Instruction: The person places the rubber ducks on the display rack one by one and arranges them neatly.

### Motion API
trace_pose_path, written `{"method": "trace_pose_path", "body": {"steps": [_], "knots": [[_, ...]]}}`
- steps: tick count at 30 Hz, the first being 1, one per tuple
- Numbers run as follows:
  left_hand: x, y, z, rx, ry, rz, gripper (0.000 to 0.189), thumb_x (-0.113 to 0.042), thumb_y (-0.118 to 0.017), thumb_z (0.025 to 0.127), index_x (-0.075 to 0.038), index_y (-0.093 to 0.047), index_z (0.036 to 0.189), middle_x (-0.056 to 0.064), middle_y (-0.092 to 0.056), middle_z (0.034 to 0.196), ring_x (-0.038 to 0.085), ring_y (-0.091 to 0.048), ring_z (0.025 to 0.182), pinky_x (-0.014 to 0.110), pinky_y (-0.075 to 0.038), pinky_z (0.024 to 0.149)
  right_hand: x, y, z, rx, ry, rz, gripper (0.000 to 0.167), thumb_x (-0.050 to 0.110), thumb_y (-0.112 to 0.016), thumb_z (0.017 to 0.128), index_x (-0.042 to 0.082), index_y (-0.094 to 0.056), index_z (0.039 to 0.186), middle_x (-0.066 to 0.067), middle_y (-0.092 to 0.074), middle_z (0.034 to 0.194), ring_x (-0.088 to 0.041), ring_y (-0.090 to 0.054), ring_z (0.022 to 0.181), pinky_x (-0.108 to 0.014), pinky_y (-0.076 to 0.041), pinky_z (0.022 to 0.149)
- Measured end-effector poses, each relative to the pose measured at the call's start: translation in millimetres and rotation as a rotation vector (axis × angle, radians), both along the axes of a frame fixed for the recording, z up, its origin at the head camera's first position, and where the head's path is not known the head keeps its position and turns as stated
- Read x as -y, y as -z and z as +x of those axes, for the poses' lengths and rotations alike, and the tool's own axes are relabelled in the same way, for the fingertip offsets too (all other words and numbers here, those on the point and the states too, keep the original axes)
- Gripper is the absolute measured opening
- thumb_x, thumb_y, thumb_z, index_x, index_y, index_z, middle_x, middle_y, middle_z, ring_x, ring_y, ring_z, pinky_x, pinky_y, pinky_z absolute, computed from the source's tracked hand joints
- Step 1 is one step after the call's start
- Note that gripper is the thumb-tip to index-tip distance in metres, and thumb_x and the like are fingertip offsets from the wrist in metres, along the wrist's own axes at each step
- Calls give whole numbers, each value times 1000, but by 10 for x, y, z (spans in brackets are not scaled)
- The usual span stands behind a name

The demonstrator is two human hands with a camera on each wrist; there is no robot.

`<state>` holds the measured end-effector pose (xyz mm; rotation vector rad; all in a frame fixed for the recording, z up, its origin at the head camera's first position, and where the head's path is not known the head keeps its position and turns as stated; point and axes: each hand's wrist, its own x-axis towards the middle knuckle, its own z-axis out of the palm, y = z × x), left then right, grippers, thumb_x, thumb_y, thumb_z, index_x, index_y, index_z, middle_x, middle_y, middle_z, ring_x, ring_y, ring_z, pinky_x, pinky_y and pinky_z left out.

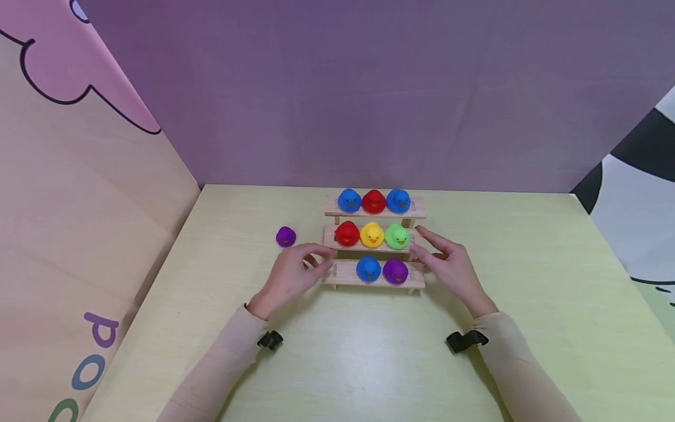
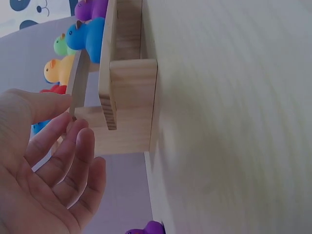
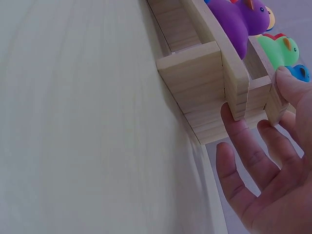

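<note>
A three-tier wooden stand (image 1: 416,274) holds small rubber ducks at the middle of the table. My left hand (image 1: 295,272) pinches the left end of its middle plank between thumb and fingers. At the opposite end, my right hand (image 1: 453,271) grips the same plank, its thumb on top in the right wrist view. Two blue ducks (image 1: 350,200) flank a red duck (image 1: 374,201) on the top tier. The middle tier carries a red duck (image 1: 347,233), a yellow duck (image 1: 372,234) and a green duck (image 1: 397,236). Below sit a blue duck (image 1: 368,268) and a purple duck (image 1: 395,271).
Left of the stand, a lone purple duck (image 1: 286,236) rests on the pale wooden table (image 1: 369,363). A purple backdrop (image 1: 369,99) rises behind the table's back edge, and a printed panel (image 1: 79,193) stands along the left side.
</note>
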<state>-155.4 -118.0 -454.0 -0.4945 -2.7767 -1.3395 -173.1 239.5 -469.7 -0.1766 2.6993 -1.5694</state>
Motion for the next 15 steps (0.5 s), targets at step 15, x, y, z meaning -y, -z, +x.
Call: {"method": "trace_pose_path", "body": {"steps": [15], "knots": [[152, 27, -62, -38, -51, -16, 23, -23, -76, 99, -14, -80, 119, 0, -81, 113, 17, -71, 87, 32, -58, 72, -4, -3, -5, 13, -4, 2, 62, 49, -69, 103, 27, -52, 159, -7, -49, 166, -11, -76, 97, -27, -60, 75]]}}
